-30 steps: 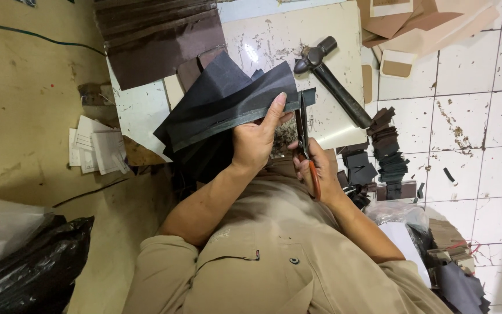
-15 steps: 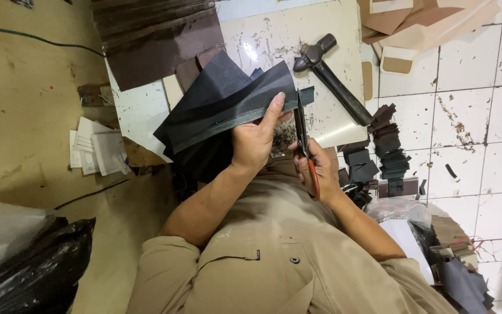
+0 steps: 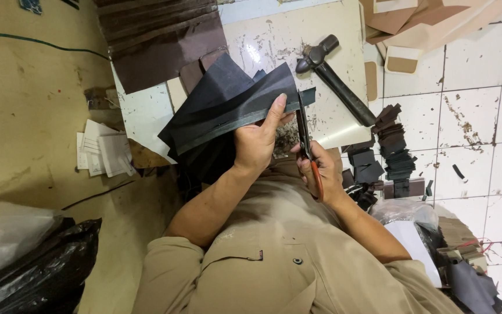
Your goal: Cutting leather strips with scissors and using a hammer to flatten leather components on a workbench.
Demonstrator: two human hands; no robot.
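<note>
Now | left hand [image 3: 257,145] pinches the stack of dark sheets [image 3: 228,104] at frame centre | right hand [image 3: 321,168] closed on scissors [image 3: 304,131] — blades at the stack's right edge | little changed since a second ago — cutting continues | hammer [image 3: 335,81] upper right

1. Hammer [image 3: 335,78] lying on the pale worktop [image 3: 262,40].
2. Stack of dark cut pieces [image 3: 393,151] just beside the hammer's handle end.
3. Brown sheets [image 3: 158,43] on the worktop's far side from the hammer.
4. Black bag [image 3: 36,273] on the floor, well apart from the hammer.
</note>
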